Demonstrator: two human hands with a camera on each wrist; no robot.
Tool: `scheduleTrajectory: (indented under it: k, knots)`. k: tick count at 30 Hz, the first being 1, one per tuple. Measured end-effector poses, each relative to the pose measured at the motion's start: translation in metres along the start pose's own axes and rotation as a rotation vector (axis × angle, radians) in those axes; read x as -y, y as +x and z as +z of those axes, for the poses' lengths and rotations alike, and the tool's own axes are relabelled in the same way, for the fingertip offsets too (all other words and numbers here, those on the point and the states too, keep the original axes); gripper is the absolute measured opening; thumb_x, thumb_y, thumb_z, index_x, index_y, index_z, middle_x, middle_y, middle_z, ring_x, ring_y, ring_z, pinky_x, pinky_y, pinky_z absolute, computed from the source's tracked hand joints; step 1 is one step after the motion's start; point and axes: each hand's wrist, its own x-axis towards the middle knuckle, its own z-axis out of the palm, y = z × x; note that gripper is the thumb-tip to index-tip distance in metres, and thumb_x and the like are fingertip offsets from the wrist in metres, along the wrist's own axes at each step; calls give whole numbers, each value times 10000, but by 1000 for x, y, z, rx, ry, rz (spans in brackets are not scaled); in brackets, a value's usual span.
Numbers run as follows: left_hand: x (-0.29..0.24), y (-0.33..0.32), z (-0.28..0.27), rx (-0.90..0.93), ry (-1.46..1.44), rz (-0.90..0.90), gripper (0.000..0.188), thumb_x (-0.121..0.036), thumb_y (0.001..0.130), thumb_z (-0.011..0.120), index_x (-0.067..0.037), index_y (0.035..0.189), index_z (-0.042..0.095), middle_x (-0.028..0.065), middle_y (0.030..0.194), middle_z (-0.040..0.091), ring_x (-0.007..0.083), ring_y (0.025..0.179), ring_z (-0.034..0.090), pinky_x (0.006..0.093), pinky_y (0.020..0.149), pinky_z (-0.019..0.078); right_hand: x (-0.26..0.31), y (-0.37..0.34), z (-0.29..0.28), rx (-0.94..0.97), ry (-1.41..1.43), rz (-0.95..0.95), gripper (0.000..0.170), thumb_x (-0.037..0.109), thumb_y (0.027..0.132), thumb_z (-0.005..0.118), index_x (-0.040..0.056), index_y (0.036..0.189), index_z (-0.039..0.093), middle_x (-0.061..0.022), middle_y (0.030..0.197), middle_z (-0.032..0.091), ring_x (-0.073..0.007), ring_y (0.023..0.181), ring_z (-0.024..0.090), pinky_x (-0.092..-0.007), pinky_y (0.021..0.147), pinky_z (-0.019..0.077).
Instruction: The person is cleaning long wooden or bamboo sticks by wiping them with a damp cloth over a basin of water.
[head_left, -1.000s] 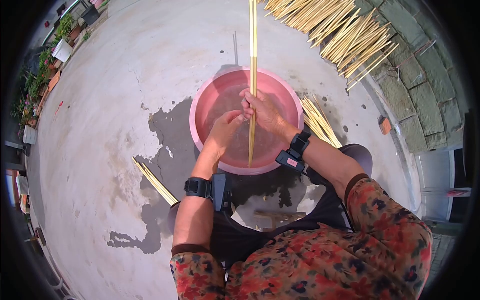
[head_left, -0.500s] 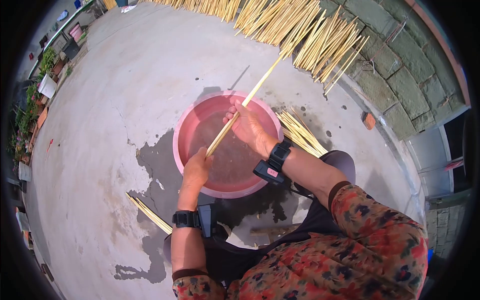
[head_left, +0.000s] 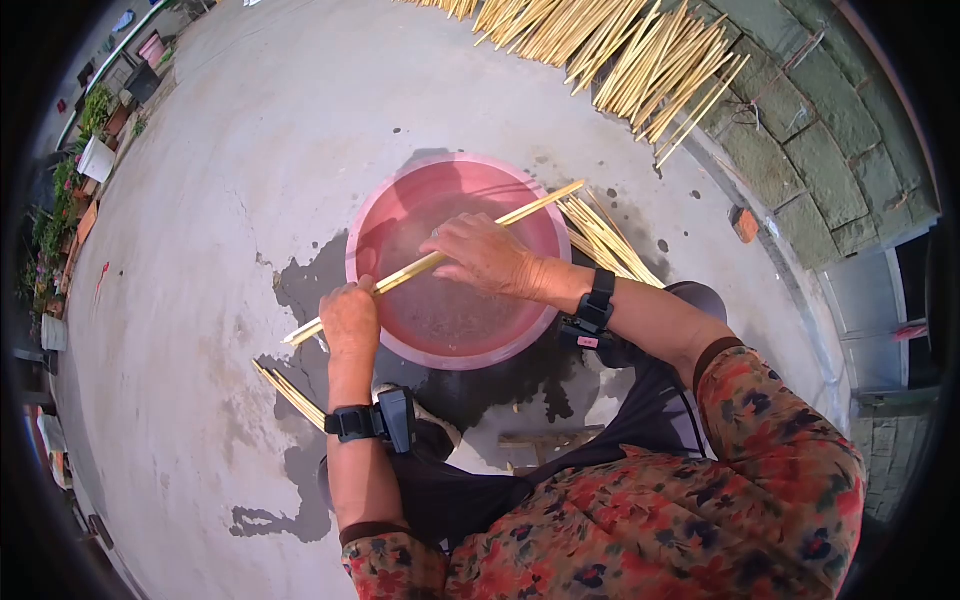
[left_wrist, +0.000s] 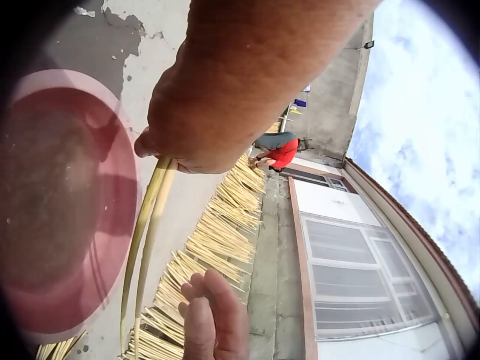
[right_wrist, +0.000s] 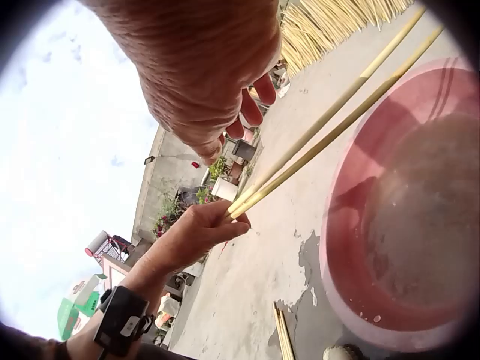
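Note:
Two long, pale yellow peeled sticks (head_left: 530,208) slant across above a pink plastic tub (head_left: 463,160) of cloudy water. My left hand (head_left: 350,318) grips them together close to one end, beyond the tub's left rim. The sticks fan slightly apart away from that grip in the right wrist view. My right hand (head_left: 485,255) hovers over the middle of the sticks. In the right wrist view its loosely bent fingers (right_wrist: 251,109) are apart from the sticks, and nothing is in its palm in the left wrist view.
Rows of similar sticks (head_left: 600,40) lie along the stone wall (head_left: 770,90). One loose bundle (head_left: 612,245) is right of the tub, a smaller one (head_left: 290,395) by the left leg. Wet patches mark the concrete. A person in red (left_wrist: 282,153) bends over far along the wall.
The sticks swung from upright to a low slant across the tub. My left hand took hold of their lower end and moved left; my right hand has let go.

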Motion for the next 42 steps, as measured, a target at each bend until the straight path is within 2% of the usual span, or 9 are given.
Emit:
scheduleTrajectory:
  k: [2,6,9,14,16,20,25,35,42]
  knots:
    - [-2,0,-7,2,16,14,93,-144,764,519,-89,689,516,79,639,572,249,658,571,372,609,412,2,10,2,-179,-148,-291,294,223,809,495,64,1056,479,-128,911,541,-306,793,548,-426,700,412]
    - [-6,4,-30,-73,-117,106,175,-151,676,638,-93,810,542,68,754,570,249,801,535,388,710,374,-35,-2,14,321,-58,94,150,184,809,493,51,871,462,-159,806,535,-340,726,521,-411,654,413]
    - [-12,-1,-36,-310,-234,188,344,-98,648,663,-93,977,561,81,928,535,247,954,480,391,841,336,-37,-12,5,300,-130,125,178,232,837,466,57,837,436,-144,810,537,-358,749,516,-426,637,408]
    - [-8,9,-22,-464,-580,-125,343,-170,758,620,-61,1061,503,101,1061,502,271,1024,468,438,855,363,-39,8,16,87,-79,229,221,281,854,449,63,888,439,-167,782,547,-368,775,526,-442,650,401]
    - [-8,17,-18,-239,-1540,-721,341,-221,851,524,-17,1107,427,139,997,536,267,939,527,407,743,440,-16,24,19,144,36,182,227,285,857,445,65,913,442,-170,788,547,-366,775,528,-440,647,401]
    - [-9,20,-32,-368,-2337,-632,255,-256,925,339,-12,946,414,79,671,514,199,648,550,305,565,445,23,41,43,387,93,205,244,292,860,439,73,969,445,-178,813,548,-360,776,532,-430,639,402]
    - [6,15,-44,-717,-2106,-758,257,-263,931,321,-44,815,389,-18,569,210,100,487,220,282,475,321,-9,17,65,250,119,48,188,229,856,459,70,955,455,-142,771,542,-330,726,540,-391,608,412]
    - [42,2,-47,-849,-1933,-915,247,-258,928,339,-58,803,411,-36,556,205,82,476,201,250,452,273,-130,-86,61,491,-87,258,221,305,846,458,102,929,472,-136,805,567,-326,753,541,-396,642,422]
    - [26,13,-45,-782,-1997,-590,315,-334,912,380,-67,772,473,-37,518,210,66,443,197,207,407,216,-69,-23,90,554,226,189,252,350,841,464,110,919,472,-120,709,560,-316,682,540,-401,625,411]
